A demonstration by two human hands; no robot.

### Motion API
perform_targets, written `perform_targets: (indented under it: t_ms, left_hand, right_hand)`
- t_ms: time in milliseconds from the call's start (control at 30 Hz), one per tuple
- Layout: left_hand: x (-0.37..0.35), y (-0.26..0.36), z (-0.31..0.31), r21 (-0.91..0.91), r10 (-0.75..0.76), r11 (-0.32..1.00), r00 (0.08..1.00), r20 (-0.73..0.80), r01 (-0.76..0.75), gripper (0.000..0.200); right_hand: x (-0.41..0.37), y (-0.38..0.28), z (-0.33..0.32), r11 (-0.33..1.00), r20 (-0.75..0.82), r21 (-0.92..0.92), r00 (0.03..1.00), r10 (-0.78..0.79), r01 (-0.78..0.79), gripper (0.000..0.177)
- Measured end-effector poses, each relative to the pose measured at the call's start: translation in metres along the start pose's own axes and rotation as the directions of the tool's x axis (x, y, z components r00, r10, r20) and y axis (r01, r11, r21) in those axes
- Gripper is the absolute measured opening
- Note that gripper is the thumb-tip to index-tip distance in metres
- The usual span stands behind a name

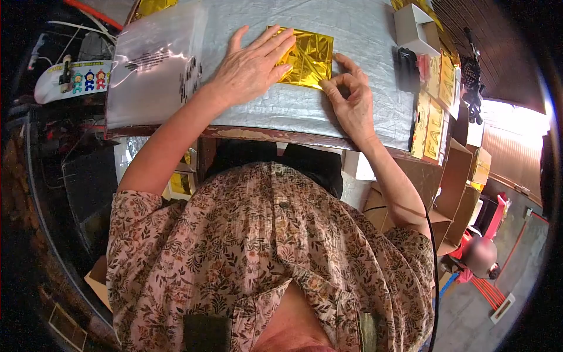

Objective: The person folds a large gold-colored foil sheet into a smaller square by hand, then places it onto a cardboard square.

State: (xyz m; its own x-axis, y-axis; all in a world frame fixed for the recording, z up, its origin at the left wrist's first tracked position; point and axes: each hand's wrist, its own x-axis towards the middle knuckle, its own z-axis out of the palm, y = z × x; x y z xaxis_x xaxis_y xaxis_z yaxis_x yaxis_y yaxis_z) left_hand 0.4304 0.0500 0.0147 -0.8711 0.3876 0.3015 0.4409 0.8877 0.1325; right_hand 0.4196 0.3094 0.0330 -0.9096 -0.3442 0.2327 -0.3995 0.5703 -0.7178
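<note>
A shiny gold foil sheet [311, 57], roughly rectangular and crinkled, lies on the silvery-grey covered table [258, 117]. My left hand [253, 66] is spread over its left part, palm down, fingers stretched out. At the sheet's lower right corner, my right hand [353, 101] has thumb and index finger closed on the edge, with the other fingers curled. To the left of my left hand lies a stack of clear plastic bags [151, 76] with dark print on them.
Gold-printed boxes [435, 123], a white open box [415, 30] and a black object [407, 69] line the table's right side. Cardboard cartons [454, 188] stand beyond it. Another person [469, 255] is at the lower right. A decorated white board [73, 82] is at left.
</note>
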Motion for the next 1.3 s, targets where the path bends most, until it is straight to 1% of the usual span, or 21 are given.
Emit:
perform_targets:
  t_ms: [133, 233, 300, 333, 400, 433, 467, 533, 567, 633, 667, 733, 767, 833, 933, 1133, 1233, 1300]
  left_hand:
    - [0.0, -0.001, 0.001, -0.008, 0.005, 1.0, 1.0, -0.004, -0.005, 0.056]
    - [0.0, 0.0, 0.0, -0.014, 0.004, 1.0, 1.0, 0.005, -0.004, 0.056]
    - [0.0, 0.0, 0.001, -0.012, 0.002, 1.0, 1.0, 0.007, -0.002, 0.056]
    - [0.0, -0.001, 0.002, -0.009, 0.0, 1.0, 1.0, 0.015, 0.0, 0.056]
    - [-0.001, -0.003, 0.005, -0.004, -0.001, 1.0, 1.0, 0.006, 0.001, 0.057]
    - [0.0, -0.002, 0.005, -0.004, 0.008, 1.0, 1.0, -0.001, -0.008, 0.057]
    - [0.0, -0.001, 0.004, -0.003, 0.008, 1.0, 1.0, -0.001, -0.008, 0.057]
    - [0.0, 0.0, 0.0, -0.038, -0.032, 0.999, 0.995, 0.092, 0.035, 0.059]
    - [0.0, -0.001, 0.0, -0.033, -0.04, 0.999, 0.995, 0.09, 0.044, 0.059]
    - [-0.002, -0.004, 0.0, -0.067, -0.016, 0.997, 0.994, 0.111, 0.024, 0.064]
    - [-0.003, -0.005, 0.001, -0.064, -0.023, 0.998, 0.993, 0.112, 0.03, 0.064]
    - [-0.005, -0.003, 0.0, -0.076, -0.162, 0.985, 0.985, -0.056, 0.157, 0.077]
    - [-0.007, -0.002, -0.001, -0.076, -0.163, 0.984, 0.985, -0.056, 0.158, 0.077]
    - [-0.015, 0.001, -0.004, -0.023, -0.261, 0.965, 0.965, -0.025, 0.261, 0.087]
    - [-0.017, 0.002, -0.001, 0.019, -0.285, 0.958, 0.958, -0.01, 0.285, 0.09]
    - [-0.019, 0.001, 0.005, -0.026, -0.288, 0.958, 0.957, -0.029, 0.287, 0.09]
    - [-0.02, 0.002, -0.006, -0.016, -0.28, 0.96, 0.96, -0.004, 0.28, 0.088]
    - [-0.019, 0.003, -0.009, -0.016, -0.28, 0.96, 0.96, -0.014, 0.28, 0.086]
  right_hand:
    - [0.0, 0.0, 0.0, 1.0, -0.009, 0.015, 1.0, 0.012, -0.012, 0.013]
    - [-0.001, -0.001, -0.001, 0.999, 0.005, -0.036, 0.999, -0.033, 0.034, 0.014]
    - [0.0, -0.006, 0.001, 0.965, -0.002, -0.145, 0.976, -0.22, 0.217, 0.031]
    - [0.003, -0.011, 0.003, 0.819, 0.119, -0.454, 0.935, -0.334, 0.351, 0.055]
    - [0.004, -0.028, 0.007, 0.718, 0.285, -0.519, 0.886, -0.365, 0.463, 0.07]
    - [0.006, -0.029, 0.012, 0.675, 0.355, -0.539, 0.863, -0.361, 0.504, 0.08]
    - [0.007, -0.029, 0.014, 0.675, 0.354, -0.539, 0.863, -0.362, 0.504, 0.08]
    - [0.008, -0.025, 0.021, 0.731, 0.412, -0.479, 0.86, -0.302, 0.486, 0.084]
    - [0.009, -0.024, 0.023, 0.729, 0.416, -0.474, 0.855, -0.31, 0.494, 0.084]
    - [0.008, -0.021, 0.023, 0.782, 0.411, -0.426, 0.867, -0.281, 0.455, 0.087]
    - [0.008, -0.02, 0.024, 0.781, 0.414, -0.422, 0.864, -0.285, 0.46, 0.087]
    - [0.009, -0.019, 0.023, 0.787, 0.412, -0.409, 0.863, -0.292, 0.462, 0.089]
    - [0.009, -0.019, 0.023, 0.787, 0.413, -0.409, 0.863, -0.292, 0.462, 0.089]
    - [0.009, -0.02, 0.023, 0.796, 0.406, -0.395, 0.864, -0.297, 0.459, 0.089]
    - [0.01, -0.02, 0.023, 0.81, 0.398, -0.37, 0.866, -0.304, 0.455, 0.09]
    - [0.01, -0.023, 0.023, 0.81, 0.411, -0.404, 0.876, -0.254, 0.425, 0.089]
    - [0.01, -0.022, 0.023, 0.817, 0.408, -0.388, 0.874, -0.263, 0.427, 0.088]
    - [0.011, -0.021, 0.023, 0.816, 0.406, -0.39, 0.875, -0.264, 0.427, 0.088]
